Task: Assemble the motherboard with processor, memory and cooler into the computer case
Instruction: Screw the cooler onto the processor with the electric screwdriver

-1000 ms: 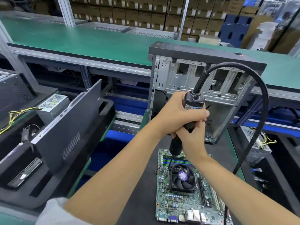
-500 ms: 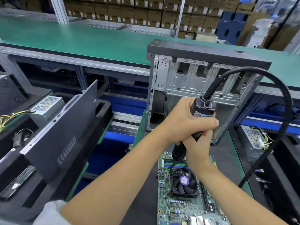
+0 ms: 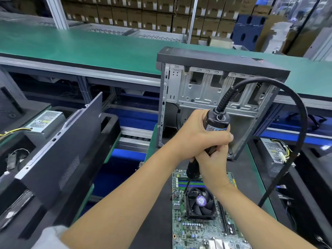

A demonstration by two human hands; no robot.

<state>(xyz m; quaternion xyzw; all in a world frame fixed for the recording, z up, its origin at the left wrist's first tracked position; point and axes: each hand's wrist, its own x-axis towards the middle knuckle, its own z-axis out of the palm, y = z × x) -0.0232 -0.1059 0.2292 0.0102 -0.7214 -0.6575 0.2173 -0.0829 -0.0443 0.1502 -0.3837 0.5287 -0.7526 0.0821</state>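
A green motherboard [image 3: 194,229] lies flat on the dark mat in front of me, with a black cooler fan [image 3: 200,203] mounted on it and memory sticks [image 3: 192,183] behind the fan. An open computer case [image 3: 212,90] stands upright behind the board. My left hand [image 3: 195,135] grips the upper body of a black electric screwdriver [image 3: 216,123]. My right hand [image 3: 213,168] holds the tool lower down. The bit [image 3: 186,188] points down at the cooler's rear left corner.
The screwdriver's thick black cable [image 3: 294,108] arcs over to the right. A black side panel [image 3: 62,146] leans in a tray on the left beside a power supply [image 3: 45,121]. Another power supply [image 3: 276,151] sits on the right. A green conveyor [image 3: 89,49] runs behind.
The screwdriver and both hands shifted slightly to the right as my view moved; the bit stays at the cooler's rear left corner.
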